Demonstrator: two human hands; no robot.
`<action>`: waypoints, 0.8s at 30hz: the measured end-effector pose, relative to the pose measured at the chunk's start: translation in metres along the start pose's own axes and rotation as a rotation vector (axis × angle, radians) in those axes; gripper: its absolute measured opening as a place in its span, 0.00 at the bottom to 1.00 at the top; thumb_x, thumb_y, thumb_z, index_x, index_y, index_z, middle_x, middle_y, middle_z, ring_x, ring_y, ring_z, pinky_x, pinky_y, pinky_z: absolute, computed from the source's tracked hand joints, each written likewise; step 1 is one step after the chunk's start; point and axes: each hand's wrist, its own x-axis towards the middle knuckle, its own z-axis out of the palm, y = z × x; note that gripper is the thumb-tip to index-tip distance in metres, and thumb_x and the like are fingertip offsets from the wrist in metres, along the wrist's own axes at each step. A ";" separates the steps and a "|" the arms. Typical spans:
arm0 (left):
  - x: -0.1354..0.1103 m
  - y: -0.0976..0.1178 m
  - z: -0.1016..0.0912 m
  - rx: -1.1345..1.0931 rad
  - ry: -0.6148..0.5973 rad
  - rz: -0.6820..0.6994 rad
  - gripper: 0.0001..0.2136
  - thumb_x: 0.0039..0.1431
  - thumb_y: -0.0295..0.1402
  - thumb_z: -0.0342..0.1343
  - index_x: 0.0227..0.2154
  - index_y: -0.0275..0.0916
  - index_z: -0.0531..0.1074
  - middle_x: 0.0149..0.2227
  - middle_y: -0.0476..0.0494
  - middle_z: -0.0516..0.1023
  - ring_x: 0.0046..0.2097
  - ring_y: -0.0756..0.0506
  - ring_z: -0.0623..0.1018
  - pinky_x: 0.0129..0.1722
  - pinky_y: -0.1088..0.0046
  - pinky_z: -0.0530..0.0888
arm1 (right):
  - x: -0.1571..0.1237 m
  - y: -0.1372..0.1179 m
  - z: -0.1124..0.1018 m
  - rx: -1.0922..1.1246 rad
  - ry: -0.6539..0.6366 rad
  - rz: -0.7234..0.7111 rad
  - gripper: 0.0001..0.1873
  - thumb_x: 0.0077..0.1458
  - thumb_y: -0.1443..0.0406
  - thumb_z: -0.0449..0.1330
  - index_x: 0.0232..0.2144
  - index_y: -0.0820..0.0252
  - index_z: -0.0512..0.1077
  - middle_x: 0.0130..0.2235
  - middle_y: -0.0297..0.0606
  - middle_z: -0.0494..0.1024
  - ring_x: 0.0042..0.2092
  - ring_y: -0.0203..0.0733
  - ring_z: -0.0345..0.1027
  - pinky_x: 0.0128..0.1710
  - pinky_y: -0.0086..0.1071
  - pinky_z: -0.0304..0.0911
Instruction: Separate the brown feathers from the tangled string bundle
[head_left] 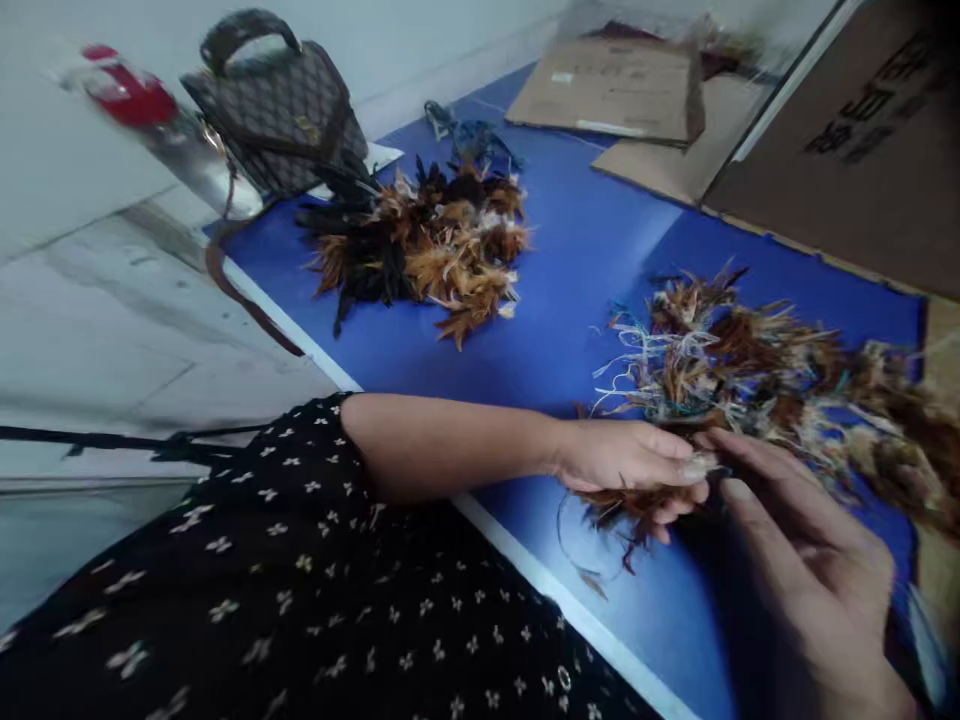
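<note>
My left hand [637, 460] is closed round a small bunch of brown feathers [622, 510], whose loose ends hang below the palm. Its thumb presses on the pale, bound end of the bunch. Close against that end, my right hand [810, 540] has its thumb and forefinger curled towards each other in a pinch. What lies between these fingertips is too small and blurred to make out. Just beyond both hands spreads a heap of feather bunches [750, 350] with white and teal strings trailing from its left side.
Another pile of brown and black feathers [450, 240] lies farther back on the blue tabletop [570, 300]. Behind it stand a patterned handbag [285, 120] and a red-topped bottle [180, 150]. Cardboard pieces [607, 85] lie at the back, and a large carton [847, 140] borders the right side.
</note>
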 end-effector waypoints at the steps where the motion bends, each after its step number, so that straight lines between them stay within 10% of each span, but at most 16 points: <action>1: 0.001 -0.001 0.000 0.001 0.010 0.010 0.27 0.62 0.58 0.78 0.39 0.39 0.77 0.32 0.51 0.77 0.33 0.49 0.79 0.43 0.62 0.85 | 0.000 0.003 -0.001 -0.009 -0.023 -0.018 0.20 0.73 0.60 0.70 0.64 0.41 0.87 0.62 0.39 0.89 0.65 0.54 0.84 0.71 0.52 0.78; 24: -0.005 0.016 0.015 0.036 0.087 -0.065 0.18 0.70 0.44 0.76 0.36 0.40 0.74 0.30 0.55 0.72 0.31 0.52 0.73 0.44 0.64 0.80 | 0.004 0.004 0.004 -0.027 -0.111 -0.223 0.34 0.73 0.68 0.67 0.76 0.37 0.77 0.70 0.40 0.84 0.68 0.54 0.82 0.69 0.54 0.80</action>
